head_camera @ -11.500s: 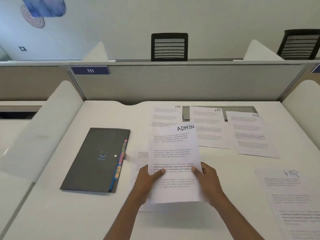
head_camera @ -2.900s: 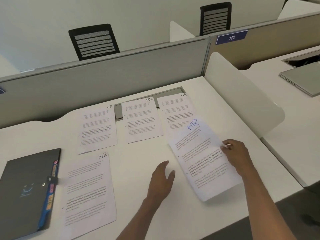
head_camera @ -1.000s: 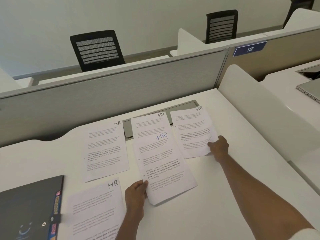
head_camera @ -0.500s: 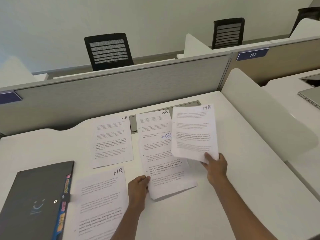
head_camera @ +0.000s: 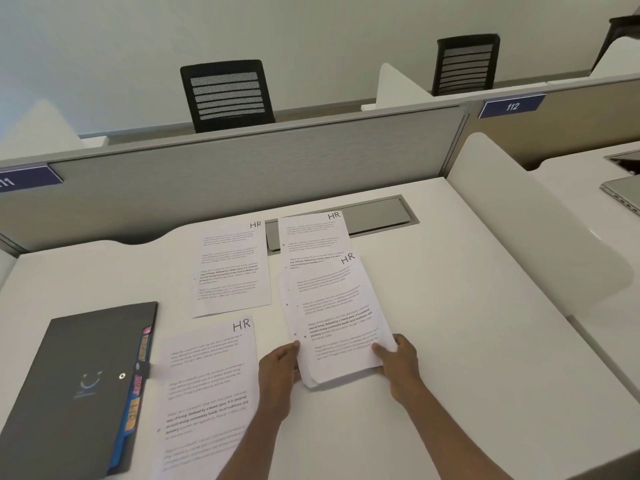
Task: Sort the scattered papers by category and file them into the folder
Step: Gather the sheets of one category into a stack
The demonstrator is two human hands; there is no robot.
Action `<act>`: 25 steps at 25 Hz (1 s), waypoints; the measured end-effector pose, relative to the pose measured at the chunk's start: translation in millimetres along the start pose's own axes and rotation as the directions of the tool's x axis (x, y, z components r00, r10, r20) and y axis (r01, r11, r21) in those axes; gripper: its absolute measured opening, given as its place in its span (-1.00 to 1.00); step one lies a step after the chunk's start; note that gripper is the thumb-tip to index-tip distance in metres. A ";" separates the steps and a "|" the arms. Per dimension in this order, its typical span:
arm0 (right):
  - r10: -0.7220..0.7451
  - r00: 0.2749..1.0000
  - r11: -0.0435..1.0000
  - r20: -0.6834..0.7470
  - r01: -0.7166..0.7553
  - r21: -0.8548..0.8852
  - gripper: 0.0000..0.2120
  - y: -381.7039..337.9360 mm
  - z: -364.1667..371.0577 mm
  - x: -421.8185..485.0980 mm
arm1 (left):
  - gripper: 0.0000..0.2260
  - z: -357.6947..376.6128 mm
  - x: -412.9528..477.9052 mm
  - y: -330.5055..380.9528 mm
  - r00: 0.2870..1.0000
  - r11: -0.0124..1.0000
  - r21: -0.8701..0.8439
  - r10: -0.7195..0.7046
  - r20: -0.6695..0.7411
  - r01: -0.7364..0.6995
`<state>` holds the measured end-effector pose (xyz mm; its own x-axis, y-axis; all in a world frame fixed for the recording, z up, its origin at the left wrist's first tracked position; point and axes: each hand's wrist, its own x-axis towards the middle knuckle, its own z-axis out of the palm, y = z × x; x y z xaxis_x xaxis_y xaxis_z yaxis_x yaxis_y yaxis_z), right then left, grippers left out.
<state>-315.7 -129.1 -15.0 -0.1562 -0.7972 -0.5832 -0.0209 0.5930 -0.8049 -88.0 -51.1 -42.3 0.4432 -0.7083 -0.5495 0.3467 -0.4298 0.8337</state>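
a white worktop (head_camera: 450, 341) is bounded at the back by a grey partition panel (head_camera: 242, 181). beyond it two black chairs with slatted mesh backs are seen, one near the middle (head_camera: 227, 93) and one farther right (head_camera: 465, 64). a blue plate marked 112 (head_camera: 512, 106) is fixed to the next panel, and another blue plate (head_camera: 24, 178) is cut off at the left edge. a grey cable flap (head_camera: 381, 211) is set into the worktop's rear. a white curved divider (head_camera: 526, 216) is stood along the right side. a grey laptop (head_camera: 623, 192) is partly seen on the neighbouring desk (head_camera: 571, 181).

— Where's our HR stack (head_camera: 332, 317)?
— Mid-desk, slightly fanned, overlapping the far sheet (head_camera: 313, 237) at its 12 o'clock. We see a left sheet (head_camera: 232, 268) at 10, a near sheet (head_camera: 207, 386) at 8, the closed grey folder (head_camera: 72, 386) beyond
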 end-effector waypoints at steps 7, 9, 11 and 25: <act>-0.076 0.997 0.982 0.005 0.076 -0.175 -0.80 0.4 1.9 1.3 | -0.95 1.6 4.9 -2.6 0.999 1.000 0.001 -0.031 -0.036 0.031; -0.119 0.992 0.958 0.032 0.123 -0.260 -0.74 2.8 4.6 -1.6 | -0.96 1.7 6.2 -1.2 0.999 0.999 0.027 -0.031 -0.045 0.032; -0.152 0.985 0.919 0.084 0.172 -0.355 -0.68 4.3 9.9 -5.2 | -0.96 0.4 6.4 1.3 0.999 0.997 0.079 -0.013 -0.035 0.016; -0.372 0.926 0.765 -0.061 0.269 -0.586 -0.46 -70.5 108.4 32.3 | -0.86 -100.7 36.2 33.2 0.956 0.996 0.064 0.081 -0.282 -0.065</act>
<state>-212.2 -209.0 11.1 -0.1966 -0.9521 -0.2340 -0.6364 0.3055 -0.7083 22.8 -34.6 -40.0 0.6849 -0.5539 -0.4734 0.2631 -0.4179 0.8696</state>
